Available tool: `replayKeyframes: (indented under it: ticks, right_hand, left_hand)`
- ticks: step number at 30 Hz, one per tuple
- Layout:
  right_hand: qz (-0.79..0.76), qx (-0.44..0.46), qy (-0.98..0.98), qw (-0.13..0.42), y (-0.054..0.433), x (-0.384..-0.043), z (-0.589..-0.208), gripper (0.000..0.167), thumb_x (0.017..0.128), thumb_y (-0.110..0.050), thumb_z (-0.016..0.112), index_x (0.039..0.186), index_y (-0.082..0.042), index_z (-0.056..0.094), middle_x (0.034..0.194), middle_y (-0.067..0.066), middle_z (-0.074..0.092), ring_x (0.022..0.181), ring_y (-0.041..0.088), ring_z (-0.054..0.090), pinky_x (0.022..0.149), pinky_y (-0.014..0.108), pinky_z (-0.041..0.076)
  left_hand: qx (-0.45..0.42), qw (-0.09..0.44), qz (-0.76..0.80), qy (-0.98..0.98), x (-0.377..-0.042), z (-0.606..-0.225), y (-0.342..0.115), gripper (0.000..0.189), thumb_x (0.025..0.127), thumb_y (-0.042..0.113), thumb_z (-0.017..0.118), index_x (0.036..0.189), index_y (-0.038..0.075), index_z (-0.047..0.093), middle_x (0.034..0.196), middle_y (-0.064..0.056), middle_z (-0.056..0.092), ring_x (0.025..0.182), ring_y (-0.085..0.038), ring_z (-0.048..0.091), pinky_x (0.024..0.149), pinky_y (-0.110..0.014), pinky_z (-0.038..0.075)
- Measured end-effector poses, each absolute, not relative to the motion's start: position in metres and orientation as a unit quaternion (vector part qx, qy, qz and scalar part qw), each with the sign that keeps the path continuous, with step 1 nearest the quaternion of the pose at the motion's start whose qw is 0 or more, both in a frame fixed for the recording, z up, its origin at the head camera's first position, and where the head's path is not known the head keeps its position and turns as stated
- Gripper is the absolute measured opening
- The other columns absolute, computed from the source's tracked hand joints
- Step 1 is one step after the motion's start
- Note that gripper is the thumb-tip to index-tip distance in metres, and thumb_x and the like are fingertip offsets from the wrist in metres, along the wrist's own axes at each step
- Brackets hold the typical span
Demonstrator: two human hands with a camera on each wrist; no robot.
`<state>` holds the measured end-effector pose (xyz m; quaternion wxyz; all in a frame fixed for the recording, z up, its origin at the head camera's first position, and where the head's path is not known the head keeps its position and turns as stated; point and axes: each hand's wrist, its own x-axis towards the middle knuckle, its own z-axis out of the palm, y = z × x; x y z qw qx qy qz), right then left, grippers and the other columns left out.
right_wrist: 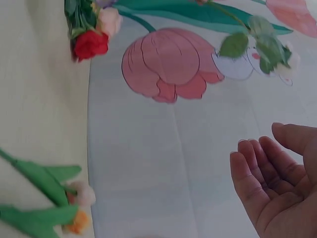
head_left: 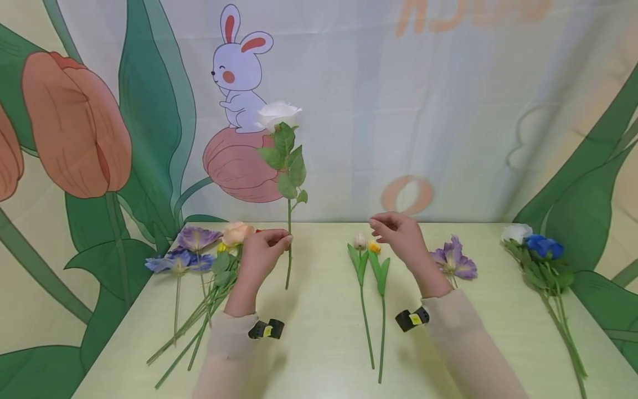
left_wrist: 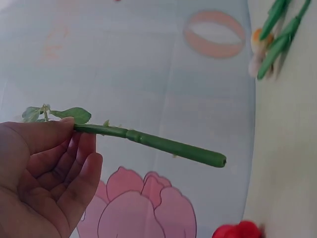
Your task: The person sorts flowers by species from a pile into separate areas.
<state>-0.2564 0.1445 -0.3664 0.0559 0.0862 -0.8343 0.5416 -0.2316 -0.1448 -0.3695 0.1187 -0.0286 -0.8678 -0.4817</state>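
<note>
A white rose (head_left: pixel 279 114) with green leaves stands upright in the air, its stem pinched between the thumb and fingers of my left hand (head_left: pixel 263 252). In the left wrist view the lower green stem (left_wrist: pixel 173 147) sticks out past the fingertips, its cut end pointing right. My right hand (head_left: pixel 401 235) hovers above the table with loosely bent fingers and holds nothing. Just below and left of it lie two tulips, one pale pink (head_left: pixel 360 242) and one orange-yellow (head_left: pixel 375 247). In the right wrist view the right hand (right_wrist: pixel 277 183) has a gap between thumb and fingers.
At the left of the table (head_left: pixel 319 343) lie purple flowers (head_left: pixel 197 238), a blue-violet flower (head_left: pixel 179 261), a peach rose (head_left: pixel 236 233) and a red rose (right_wrist: pixel 90 45). Rightward are another purple flower (head_left: pixel 454 259), a blue rose (head_left: pixel 545 246) and a white one (head_left: pixel 516 233). A printed curtain hangs behind.
</note>
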Motion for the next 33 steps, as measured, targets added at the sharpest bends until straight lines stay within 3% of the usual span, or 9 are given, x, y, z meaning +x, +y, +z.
replayKeyframes:
  ticks: [4,7,14,26,29,33]
  right_hand:
    - [0.557,0.095,-0.823,0.045,0.124,-0.259,-0.371,0.036,0.104,-0.025,0.062,0.125,0.003,0.067,0.117,0.024,0.071,0.094,0.018,0.071,0.089,0.039,0.063]
    - [0.569,0.098,-0.816,0.037,0.112,-0.258,-0.372,0.036,0.102,-0.026,0.064,0.124,0.002,0.068,0.114,0.024,0.072,0.092,0.019,0.072,0.088,0.04,0.063]
    - [0.577,0.107,-0.809,0.03,0.091,-0.254,-0.37,0.035,0.101,-0.024,0.065,0.125,0.002,0.069,0.114,0.024,0.072,0.091,0.016,0.07,0.086,0.038,0.063]
    - [0.564,0.114,-0.816,0.045,0.08,-0.249,-0.37,0.028,0.1,-0.013,0.065,0.12,0.006,0.07,0.111,0.026,0.073,0.1,0.033,0.072,0.084,0.035,0.063]
    - [0.568,0.099,-0.815,0.055,0.083,-0.249,-0.369,0.027,0.1,-0.013,0.065,0.119,0.006,0.07,0.109,0.026,0.074,0.098,0.031,0.072,0.086,0.037,0.063]
    - [0.582,0.087,-0.806,0.066,0.103,-0.251,-0.368,0.029,0.102,-0.012,0.062,0.12,0.009,0.068,0.113,0.03,0.071,0.089,0.017,0.071,0.08,0.029,0.064]
  left_hand:
    - [-0.028,0.106,-0.505,-0.856,-0.234,-0.374,-0.128,0.019,0.096,0.013,0.071,0.107,-0.002,0.077,0.095,-0.021,0.077,0.089,-0.034,0.073,0.08,-0.038,0.062]
    - [-0.031,0.095,-0.523,-0.846,-0.235,-0.376,-0.116,0.018,0.096,0.013,0.071,0.106,-0.001,0.077,0.094,-0.02,0.077,0.088,-0.031,0.073,0.08,-0.036,0.062]
    - [-0.06,0.072,-0.54,-0.836,-0.234,-0.377,-0.092,0.019,0.097,0.015,0.07,0.105,0.0,0.078,0.092,-0.019,0.077,0.085,-0.027,0.071,0.081,-0.036,0.062]
    - [-0.097,0.068,-0.523,-0.844,-0.232,-0.386,-0.074,0.018,0.097,0.013,0.069,0.105,0.0,0.079,0.09,-0.018,0.078,0.084,-0.028,0.073,0.073,-0.026,0.056]
    - [-0.107,0.056,-0.512,-0.851,-0.232,-0.385,-0.076,0.021,0.097,0.016,0.069,0.11,0.002,0.078,0.096,-0.016,0.079,0.089,-0.027,0.075,0.077,-0.031,0.06]
    - [-0.1,0.047,-0.485,-0.867,-0.231,-0.381,-0.096,0.026,0.098,0.02,0.07,0.116,0.004,0.077,0.104,-0.015,0.08,0.095,-0.027,0.076,0.085,-0.04,0.062]
